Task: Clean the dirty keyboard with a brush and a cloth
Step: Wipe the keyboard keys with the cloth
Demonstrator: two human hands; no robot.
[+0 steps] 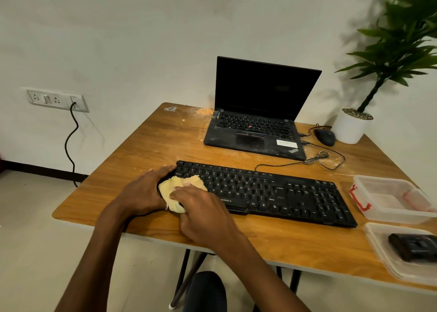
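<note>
A black keyboard (pixel 279 191) lies across the wooden table (pixel 151 146), its cable running off toward the laptop. A yellow cloth (pixel 171 190) covers the keyboard's left end. My right hand (pixel 203 214) presses down on the cloth with its fingers curled over it. My left hand (pixel 144 191) grips the keyboard's left edge, partly under the cloth. A dark brush-like object (pixel 412 246) rests in a clear container (pixel 387 259) at the right edge.
An open black laptop (pixel 257 122) stands behind the keyboard, with a mouse (pixel 325 136) and a potted plant (pixel 352 126) at the back right. A second clear container (pixel 392 199) with red clips sits to the right. Dust marks the table's far side.
</note>
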